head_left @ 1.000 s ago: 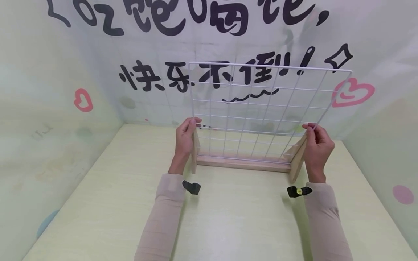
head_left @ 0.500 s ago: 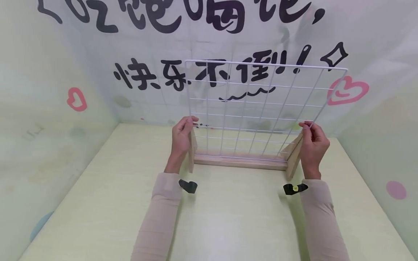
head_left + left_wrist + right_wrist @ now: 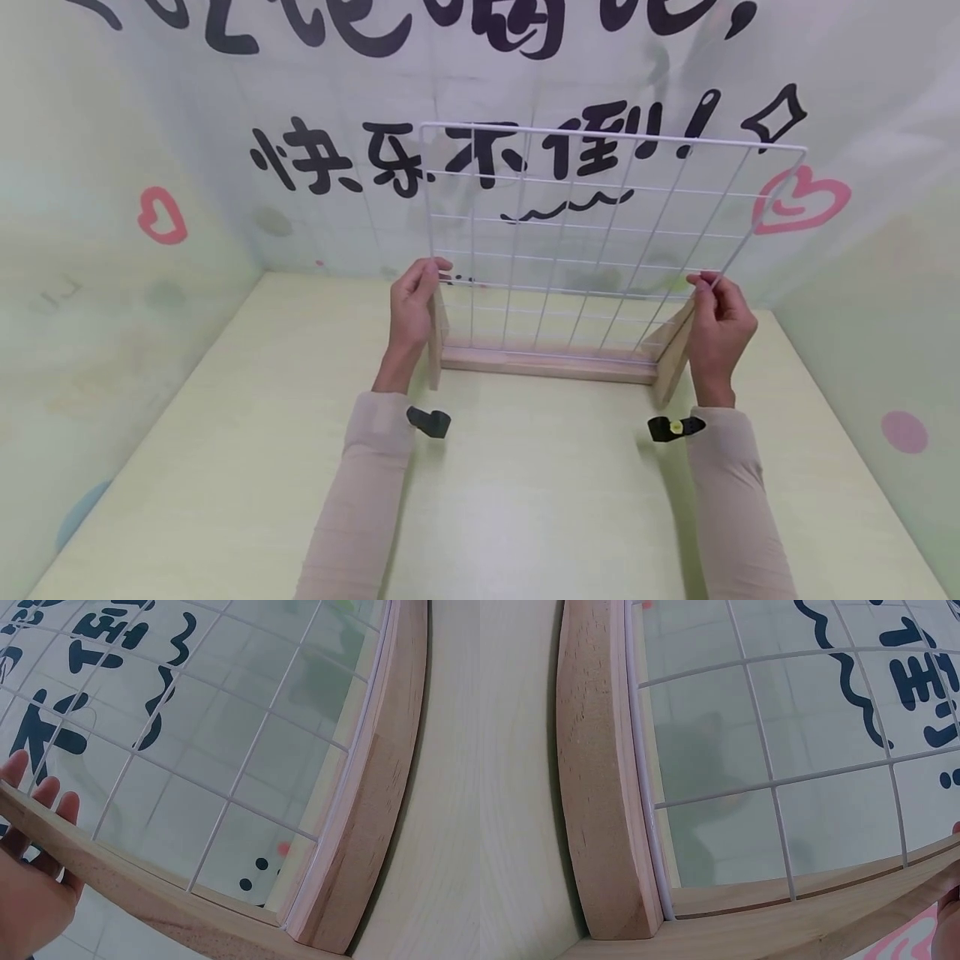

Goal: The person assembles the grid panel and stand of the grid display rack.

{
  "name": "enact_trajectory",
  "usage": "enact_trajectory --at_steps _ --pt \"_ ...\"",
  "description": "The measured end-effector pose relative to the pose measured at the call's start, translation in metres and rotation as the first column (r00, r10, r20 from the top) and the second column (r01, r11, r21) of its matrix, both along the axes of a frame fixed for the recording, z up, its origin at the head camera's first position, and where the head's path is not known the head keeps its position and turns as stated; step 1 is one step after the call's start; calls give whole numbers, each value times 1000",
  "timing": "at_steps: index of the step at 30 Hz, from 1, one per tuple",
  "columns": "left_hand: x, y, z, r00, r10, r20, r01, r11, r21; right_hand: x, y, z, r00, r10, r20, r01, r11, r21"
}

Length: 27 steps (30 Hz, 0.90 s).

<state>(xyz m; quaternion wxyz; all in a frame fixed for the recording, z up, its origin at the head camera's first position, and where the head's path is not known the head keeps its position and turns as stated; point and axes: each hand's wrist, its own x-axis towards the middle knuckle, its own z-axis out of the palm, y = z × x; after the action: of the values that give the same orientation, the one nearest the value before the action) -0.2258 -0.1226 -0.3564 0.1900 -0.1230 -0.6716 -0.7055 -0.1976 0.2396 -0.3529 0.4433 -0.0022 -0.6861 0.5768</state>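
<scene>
A white wire grid panel [image 3: 615, 135] stands upright, leaning back, in a wooden stand [image 3: 547, 365] on the table. Its lower edge runs along the crossbar, and its sides sit between two slanted side boards. My left hand [image 3: 411, 312] grips the upper end of the left side board [image 3: 142, 907] beside the grid's edge, with fingertips [image 3: 69, 806] showing past the wood. On the other side, my right hand [image 3: 722, 337] holds the top of the right side board [image 3: 673, 362], thumb and fingers at the grid's edge. Most of this hand falls outside the right wrist view.
The pale wooden table [image 3: 510, 500] reaches toward me in front of the stand. A printed white backdrop [image 3: 322, 242] with black lettering and pink hearts rises behind it and along both sides. Small black devices [image 3: 431, 422] sit at both wrists.
The head view has shifted slightly, so the scene sits a little higher in it. Both hands keep their hold, and the grid and stand show no clear movement on the table.
</scene>
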Motion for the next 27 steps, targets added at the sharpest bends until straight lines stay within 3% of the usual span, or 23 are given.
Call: enact_trajectory --at_steps 11,20,27 --pt "-1 -2 -1 1000 -12 12 12 1000 -6 6 -5 6 1000 16 1 -16 1000 -21" --pt "-2 -3 0 1000 -19 18 19 1000 -3 -2 4 -7 1000 1 23 -1 1000 -19" --pt "-1 -5 2 999 -16 29 16 999 -29 -4 7 -5 999 12 38 -12 1000 -17"
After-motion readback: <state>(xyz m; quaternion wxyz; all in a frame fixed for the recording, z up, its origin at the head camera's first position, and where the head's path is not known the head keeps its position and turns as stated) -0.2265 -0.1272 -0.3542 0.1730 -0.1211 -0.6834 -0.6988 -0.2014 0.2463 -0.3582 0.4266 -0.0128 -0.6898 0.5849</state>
